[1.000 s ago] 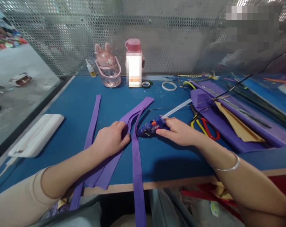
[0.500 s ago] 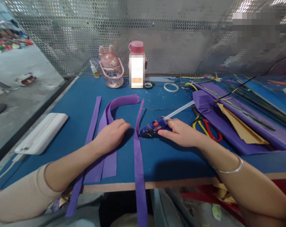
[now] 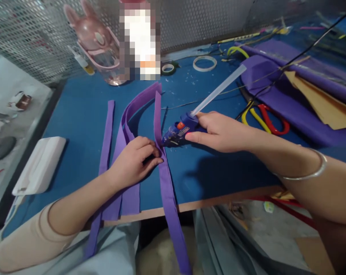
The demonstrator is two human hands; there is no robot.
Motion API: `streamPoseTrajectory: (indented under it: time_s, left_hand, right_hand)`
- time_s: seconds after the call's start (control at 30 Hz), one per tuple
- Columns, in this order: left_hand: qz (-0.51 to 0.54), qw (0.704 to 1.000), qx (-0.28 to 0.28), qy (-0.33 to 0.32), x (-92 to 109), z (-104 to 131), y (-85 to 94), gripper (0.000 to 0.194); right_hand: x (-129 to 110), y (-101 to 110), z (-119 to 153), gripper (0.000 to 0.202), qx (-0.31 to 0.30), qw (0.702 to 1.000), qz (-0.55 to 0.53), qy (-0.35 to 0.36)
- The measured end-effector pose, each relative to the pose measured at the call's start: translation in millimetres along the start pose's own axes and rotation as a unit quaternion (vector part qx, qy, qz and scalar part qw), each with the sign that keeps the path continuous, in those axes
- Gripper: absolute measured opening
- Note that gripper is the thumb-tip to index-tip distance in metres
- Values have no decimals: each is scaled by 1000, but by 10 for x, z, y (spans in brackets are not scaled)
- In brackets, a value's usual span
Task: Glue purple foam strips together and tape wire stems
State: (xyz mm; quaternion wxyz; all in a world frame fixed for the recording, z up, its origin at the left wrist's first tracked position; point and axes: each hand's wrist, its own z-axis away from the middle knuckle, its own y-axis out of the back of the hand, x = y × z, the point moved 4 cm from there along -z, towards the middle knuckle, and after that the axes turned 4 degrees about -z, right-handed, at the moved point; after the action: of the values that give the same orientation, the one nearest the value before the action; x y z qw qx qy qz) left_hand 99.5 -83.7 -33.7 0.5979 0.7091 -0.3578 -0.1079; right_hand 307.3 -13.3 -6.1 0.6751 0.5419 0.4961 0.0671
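Note:
My right hand (image 3: 215, 131) is wrapped round a dark blue hot glue gun (image 3: 180, 131), with a long translucent glue stick (image 3: 219, 91) jutting from its back. The gun's nozzle touches or almost touches a folded purple fabric strip (image 3: 168, 194) that hangs over the table's front edge. My left hand (image 3: 140, 158) pinches that strip just below the nozzle. Under and beyond my left forearm lie wider purple strips (image 3: 133, 198), curled at the far end. Another narrow purple strip (image 3: 105, 141) lies to their left.
A white power bank (image 3: 39, 164) with a cable lies at the left. Behind stand a pink rabbit-eared bottle (image 3: 100, 46) and a blurred-out item. Tape rolls (image 3: 204, 63), red-and-yellow scissors (image 3: 272, 119) and purple fabric (image 3: 256, 74) lie at the back and right. A black wire crosses the right side.
My left hand has moved right and taken hold of the purple strip by the nozzle. The glue gun stays at the strip. The camera view has tilted and come closer.

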Motion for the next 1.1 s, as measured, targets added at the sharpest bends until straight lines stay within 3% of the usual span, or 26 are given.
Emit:
streamPoseTrajectory:
  time_s: [0.47,0.73,1.1]
  left_hand:
    - [-31,998,35,-48,89,8,48,3]
    - [-72,993,53,-79,88,50,17,16]
    - [-12,997,34,-72,68,-27,16,15]
  right_hand:
    - [38,4,-9,39,24,999,22,-32]
    - [29,9,-7,41,7,999,28,-41]
    - [4,12,-17,38,17,999,26,-21]
